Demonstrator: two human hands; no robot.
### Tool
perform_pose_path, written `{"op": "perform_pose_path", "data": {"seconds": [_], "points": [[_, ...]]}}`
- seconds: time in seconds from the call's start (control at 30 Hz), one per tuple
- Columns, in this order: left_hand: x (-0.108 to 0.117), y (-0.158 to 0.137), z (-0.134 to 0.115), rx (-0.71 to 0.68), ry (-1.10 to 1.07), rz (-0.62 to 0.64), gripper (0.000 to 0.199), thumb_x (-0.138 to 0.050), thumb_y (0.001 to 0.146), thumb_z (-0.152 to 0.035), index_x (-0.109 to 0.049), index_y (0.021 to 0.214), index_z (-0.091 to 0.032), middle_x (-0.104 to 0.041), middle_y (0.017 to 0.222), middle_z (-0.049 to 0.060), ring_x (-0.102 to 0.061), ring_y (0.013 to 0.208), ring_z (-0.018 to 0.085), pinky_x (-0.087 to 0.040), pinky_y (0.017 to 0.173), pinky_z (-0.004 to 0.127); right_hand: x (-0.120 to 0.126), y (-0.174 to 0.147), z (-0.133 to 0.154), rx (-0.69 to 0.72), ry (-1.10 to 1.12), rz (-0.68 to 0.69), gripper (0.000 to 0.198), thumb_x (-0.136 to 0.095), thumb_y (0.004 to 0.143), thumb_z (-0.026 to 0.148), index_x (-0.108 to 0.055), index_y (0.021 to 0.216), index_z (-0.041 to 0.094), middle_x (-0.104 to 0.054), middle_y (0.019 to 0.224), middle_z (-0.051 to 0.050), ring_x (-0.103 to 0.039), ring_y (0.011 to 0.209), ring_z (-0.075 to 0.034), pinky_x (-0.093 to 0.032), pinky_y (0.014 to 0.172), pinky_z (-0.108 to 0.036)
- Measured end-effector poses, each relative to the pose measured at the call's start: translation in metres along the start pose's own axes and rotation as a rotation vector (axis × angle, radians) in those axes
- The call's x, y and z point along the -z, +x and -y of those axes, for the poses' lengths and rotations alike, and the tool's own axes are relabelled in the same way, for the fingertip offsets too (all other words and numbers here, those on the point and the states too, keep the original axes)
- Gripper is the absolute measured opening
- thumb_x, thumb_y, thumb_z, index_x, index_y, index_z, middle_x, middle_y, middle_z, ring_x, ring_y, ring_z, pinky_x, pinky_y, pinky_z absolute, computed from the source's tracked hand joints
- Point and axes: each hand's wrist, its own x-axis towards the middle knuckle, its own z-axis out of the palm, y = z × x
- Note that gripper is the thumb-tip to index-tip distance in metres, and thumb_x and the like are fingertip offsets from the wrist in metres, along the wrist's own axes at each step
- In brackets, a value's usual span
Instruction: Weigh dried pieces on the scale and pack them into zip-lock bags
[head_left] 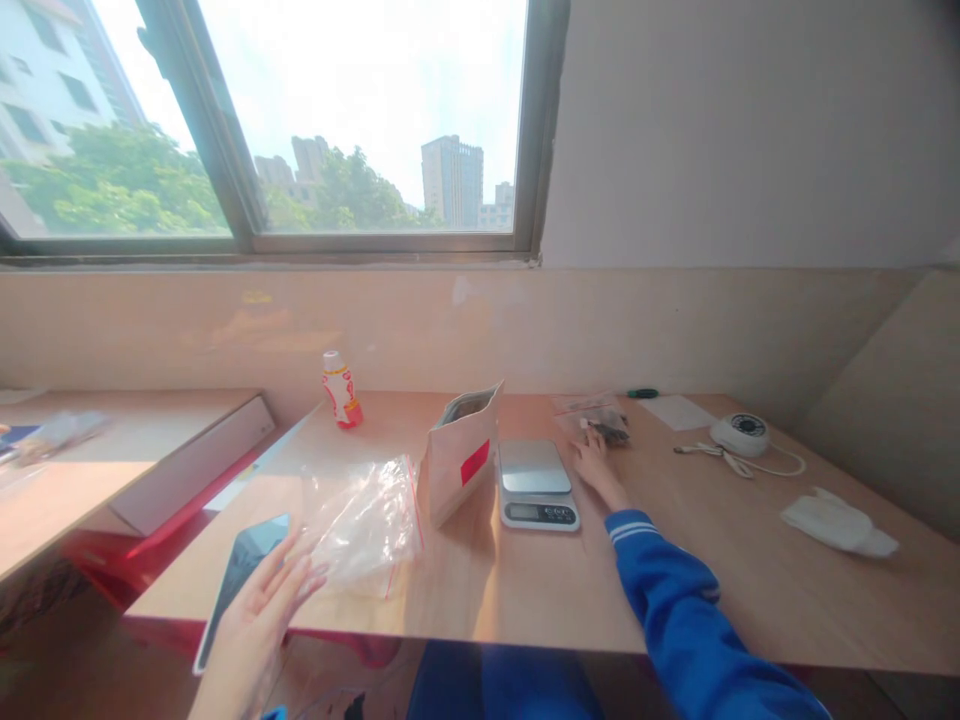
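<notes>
- Small clear bag [600, 421] with dark contents lies at the far end of the table [525, 590], right at the fingertips of the right hand [596, 465]; fingers stretched out flat toward it, touching its near edge, not closed around it.
- Right arm in a blue sleeve [675, 590] with white cuff stripes, reaching forward across the table.
- Left hand [259, 600] open, fingers spread, palm turned inward, hovering at the near left table edge; grips nothing.
- Phone [244, 570] lies dark-screen-up just under and beyond the left hand.
- Crumpled clear zip bags [367, 525] with red seal strip just right of the left hand, fingertips near or touching it, cannot tell which.
- Digital scale [535, 483] sits just left of the right hand, platform bare.
- Brown paper pouch [461, 450] with a red label stands open, left of the scale, touching or almost touching it.
- Small drink bottle [342, 390], red and white, upright, well beyond the left hand.
- Green-capped pen [642, 393] and white paper sheet [679, 411] beyond the right hand, to its right.
- White round device [740, 433] with cable, and a white crumpled cloth [836, 522], well right of the right hand.
</notes>
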Motion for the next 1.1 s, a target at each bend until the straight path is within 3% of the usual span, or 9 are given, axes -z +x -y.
{"op": "perform_pose_path", "data": {"seconds": [0.17, 0.3, 0.4, 0.5, 0.57, 0.73, 0.83, 0.97, 1.1], "points": [[-0.037, 0.028, 0.014, -0.129, 0.184, 0.107, 0.055, -0.073, 0.058, -0.041, -0.064, 0.107, -0.016, -0.061, 0.123, 0.014, -0.064, 0.101, 0.03, -0.055, 0.083, 0.039, 0.018, 0.004, 0.004, -0.015, 0.023, -0.118, 0.044, -0.033, 0.084, 0.016, -0.06, 0.118, 0.007, -0.058, 0.122, -0.021, -0.05, 0.12, -0.029, -0.037, 0.1, -0.046], [-0.043, 0.041, 0.022, -0.537, 0.622, -0.149, 0.051, -0.062, 0.067, -0.041, -0.062, 0.112, -0.016, -0.051, 0.133, 0.018, -0.047, 0.122, 0.038, -0.036, 0.101, 0.055, 0.05, 0.001, 0.016, -0.029, 0.074, -0.25, 0.044, -0.038, 0.083, 0.024, -0.057, 0.118, 0.005, -0.059, 0.118, -0.023, -0.053, 0.113, -0.031, -0.041, 0.096, -0.047], [-0.046, 0.042, 0.029, -0.767, 0.75, -0.177, 0.046, -0.052, 0.075, -0.04, -0.061, 0.115, -0.02, -0.051, 0.134, 0.015, -0.041, 0.128, 0.034, -0.025, 0.107, 0.052, 0.086, -0.012, 0.04, -0.016, 0.191, -0.431, 0.042, -0.041, 0.081, 0.027, -0.06, 0.112, 0.008, -0.063, 0.111, -0.021, -0.056, 0.107, -0.03, -0.042, 0.094, -0.048], [-0.054, 0.044, 0.041, -0.69, 0.778, -0.022, 0.034, -0.052, 0.075, -0.04, -0.067, 0.1, -0.022, -0.066, 0.113, 0.014, -0.054, 0.113, 0.033, -0.03, 0.104, 0.051, 0.124, -0.035, 0.076, -0.008, 0.34, -0.555, 0.038, -0.041, 0.079, 0.022, -0.062, 0.109, 0.014, -0.064, 0.11, -0.016, -0.057, 0.106, -0.027, -0.044, 0.092, -0.045], [-0.061, 0.043, 0.047, -0.617, 0.786, -0.016, 0.028, -0.055, 0.072, -0.038, -0.069, 0.089, -0.02, -0.069, 0.105, 0.016, -0.055, 0.112, 0.036, -0.026, 0.104, 0.056, 0.146, -0.055, 0.101, -0.057, 0.467, -0.567, 0.035, -0.044, 0.079, 0.022, -0.063, 0.107, 0.017, -0.066, 0.106, -0.013, -0.061, 0.099, -0.025, -0.047, 0.088, -0.043], [-0.086, 0.002, 0.04, -0.765, 0.577, -0.113, 0.031, -0.049, 0.08, -0.033, -0.067, 0.103, -0.021, -0.057, 0.128, 0.014, -0.037, 0.132, 0.032, -0.015, 0.111, 0.053, 0.166, -0.106, 0.14, -0.166, 0.933, -0.511, 0.032, -0.057, 0.077, 0.028, -0.06, 0.108, 0.019, -0.066, 0.092, -0.007, -0.064, 0.071, -0.016, -0.051, 0.068, -0.032], [-0.106, -0.042, 0.029, -0.618, 0.327, 0.166, 0.031, -0.049, 0.085, -0.037, -0.066, 0.107, -0.023, -0.063, 0.118, 0.01, -0.054, 0.116, 0.026, -0.036, 0.103, 0.041, 0.159, -0.126, 0.154, -0.24, 1.112, -0.454, 0.029, -0.062, 0.073, 0.028, -0.06, 0.101, 0.02, -0.064, 0.085, -0.003, -0.059, 0.061, -0.012, -0.047, 0.058, -0.025], [-0.13, -0.085, 0.027, -0.383, 0.181, 0.572, 0.037, -0.055, 0.083, -0.042, -0.065, 0.112, -0.022, -0.065, 0.112, 0.009, -0.061, 0.101, 0.023, -0.046, 0.088, 0.032, 0.145, -0.138, 0.172, -0.293, 1.278, -0.12, 0.025, -0.063, 0.071, 0.028, -0.061, 0.095, 0.019, -0.063, 0.077, 0.0, -0.055, 0.055, -0.011, -0.044, 0.051, -0.023], [-0.138, -0.095, 0.029, -0.315, 0.19, 0.653, 0.032, -0.057, 0.081, -0.044, -0.069, 0.093, -0.017, -0.067, 0.077, 0.005, -0.06, 0.066, 0.016, -0.047, 0.061, 0.024, 0.133, -0.142, 0.18, -0.252, 1.27, 0.078, 0.027, -0.063, 0.073, 0.03, -0.06, 0.098, 0.02, -0.064, 0.077, 0.0, -0.054, 0.057, -0.011, -0.044, 0.053, -0.023]]}}
